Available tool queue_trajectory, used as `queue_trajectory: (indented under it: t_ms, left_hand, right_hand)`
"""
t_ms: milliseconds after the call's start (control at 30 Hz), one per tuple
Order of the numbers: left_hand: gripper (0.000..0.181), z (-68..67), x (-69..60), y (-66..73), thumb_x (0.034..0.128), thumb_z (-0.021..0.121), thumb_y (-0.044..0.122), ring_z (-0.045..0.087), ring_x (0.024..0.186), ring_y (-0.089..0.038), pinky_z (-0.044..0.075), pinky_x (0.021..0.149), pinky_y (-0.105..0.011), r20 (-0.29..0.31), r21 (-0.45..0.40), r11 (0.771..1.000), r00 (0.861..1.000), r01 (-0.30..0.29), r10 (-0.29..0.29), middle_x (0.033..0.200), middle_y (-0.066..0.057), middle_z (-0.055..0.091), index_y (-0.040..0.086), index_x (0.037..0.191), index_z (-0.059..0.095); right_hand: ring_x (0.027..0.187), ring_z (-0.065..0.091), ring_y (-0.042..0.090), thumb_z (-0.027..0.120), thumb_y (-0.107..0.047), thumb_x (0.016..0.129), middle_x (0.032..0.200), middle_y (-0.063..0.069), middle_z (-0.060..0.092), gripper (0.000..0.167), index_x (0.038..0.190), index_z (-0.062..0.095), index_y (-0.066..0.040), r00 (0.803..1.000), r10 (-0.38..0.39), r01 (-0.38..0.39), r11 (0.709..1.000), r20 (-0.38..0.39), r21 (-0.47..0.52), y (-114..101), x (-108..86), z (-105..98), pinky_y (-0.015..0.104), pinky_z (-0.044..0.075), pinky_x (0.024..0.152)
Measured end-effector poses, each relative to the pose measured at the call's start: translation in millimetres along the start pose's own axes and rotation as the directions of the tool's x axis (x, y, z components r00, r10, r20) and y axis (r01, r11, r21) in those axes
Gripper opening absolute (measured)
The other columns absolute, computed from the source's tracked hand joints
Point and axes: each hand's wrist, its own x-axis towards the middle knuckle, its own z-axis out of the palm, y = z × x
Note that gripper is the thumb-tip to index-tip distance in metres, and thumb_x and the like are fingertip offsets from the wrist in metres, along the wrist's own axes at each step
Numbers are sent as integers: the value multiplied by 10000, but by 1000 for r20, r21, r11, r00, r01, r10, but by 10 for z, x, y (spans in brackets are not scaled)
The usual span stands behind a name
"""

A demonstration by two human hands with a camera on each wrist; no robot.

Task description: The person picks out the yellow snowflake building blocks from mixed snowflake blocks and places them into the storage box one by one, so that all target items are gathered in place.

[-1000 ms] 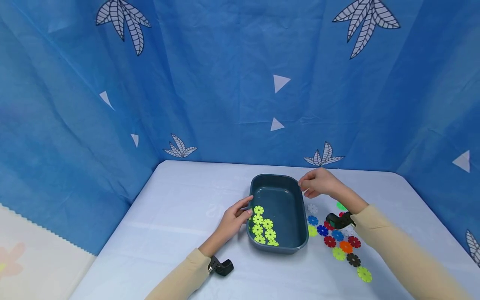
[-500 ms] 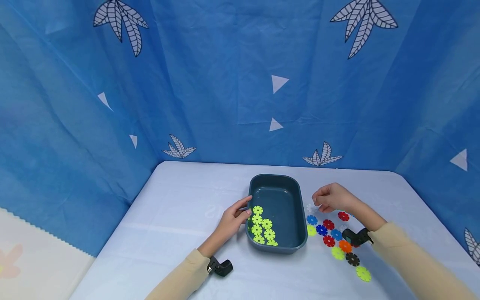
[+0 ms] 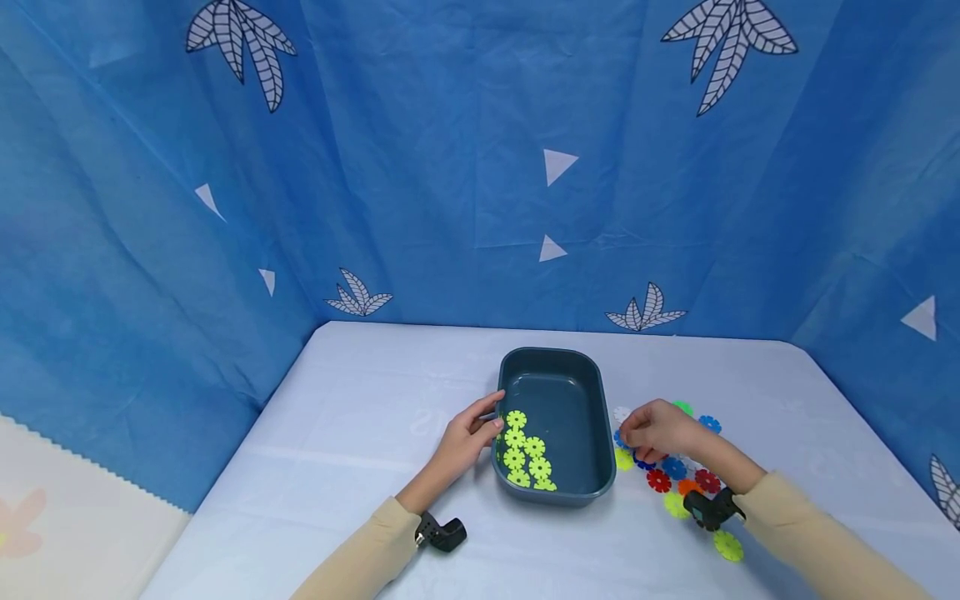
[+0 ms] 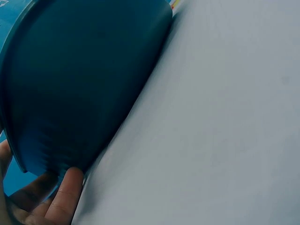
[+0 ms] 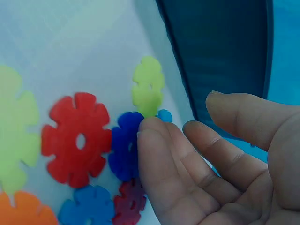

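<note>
Left grip (image 3: 465,437) is clamped on the tray (image 3: 576,433), thumb at the rim of its left side and fingers against the outer wall. Right grip (image 3: 660,432) has thumb and fingers apart: in its wrist view a clear gap lies between them, with no disc in that gap. Its fingertips overlap the edge of a dark blue disc (image 5: 125,149); whether they touch it I cannot tell.

The tray sits upright on the white surface (image 3: 375,392), between the two hands, its long sides running away from the person. Inside, yellow-green discs (image 3: 539,467) lie in two uneven columns along the left wall, in the nearer half; the rest of the floor shows bare.

Loose discs are spread to the right of the tray, around and under the right hand. Just beside the right wall are a white disc (image 3: 621,413) and a yellow disc (image 3: 624,459), with a light blue one partly hidden between them. Nearer the person come a red disc (image 3: 658,481), a blue disc (image 3: 674,469), an orange disc (image 3: 687,486) and a second red one. A green disc (image 3: 682,407) shows beyond the right hand, and another blue one to the right of it. The nearest disc (image 3: 728,547) is yellow-green, just past the black wrist camera (image 3: 707,509) on the right arm.

Beige sleeves (image 3: 825,542) cover both forearms. Behind the surface hangs a blue curtain (image 3: 450,167) printed with pale leaves and triangles.
</note>
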Motion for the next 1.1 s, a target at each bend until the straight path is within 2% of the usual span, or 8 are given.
queue_trajectory:
  t_ms: [367, 500, 700, 833, 1100]
  left_hand:
    - [497, 0, 6, -18, 1039, 580, 181, 664, 1188, -357, 608, 833, -238, -5, 5, 1000, 1000, -6, 6, 1492, -237, 522, 123, 1523, 483]
    - [499, 4, 11, -27, 1036, 585, 180, 659, 1200, -355, 609, 841, -243, -7, -2, 1000, 1000, -5, 5, 1491, -231, 524, 124, 1521, 485]
    - [498, 6, 7, -24, 1036, 584, 178, 659, 1197, -364, 608, 837, -238, -5, -12, 1000, 1000, -5, 4, 1497, -239, 515, 129, 1522, 485]
    - [496, 11, 10, -24, 1036, 579, 168, 657, 1198, -379, 604, 838, -230, -4, -17, 1000, 1000, -11, 11, 1494, -242, 517, 126, 1521, 485]
    - [500, 14, 9, -9, 1037, 571, 158, 657, 1189, -403, 616, 845, -267, -1, -24, 999, 999, -32, 32, 1487, -260, 516, 91, 1523, 473]
  right_hand:
    - [668, 637, 185, 729, -76, 910, 852, 84, 711, 178, 1052, 718, 31, 999, 17, -17, 1000, -31, -4, 20, -31, 78, 299, 624, 637]
    - [646, 613, 190, 746, -60, 889, 815, 73, 694, 190, 1057, 717, 24, 1000, -3, 2, 1000, -26, -19, 33, -43, 111, 292, 607, 626]
    - [583, 522, 178, 817, -4, 803, 676, 40, 593, 247, 1032, 727, -13, 993, -118, 116, 989, -24, -93, 27, -71, 179, 261, 506, 569]
    - [619, 502, 164, 869, -15, 744, 692, 19, 563, 249, 944, 724, -44, 981, -191, 183, 969, -33, -166, 11, -83, 215, 239, 462, 545]
    - [617, 492, 156, 887, -34, 721, 673, 7, 539, 254, 879, 691, -72, 977, -214, 204, 958, -27, -204, 9, -80, 256, 222, 432, 533]
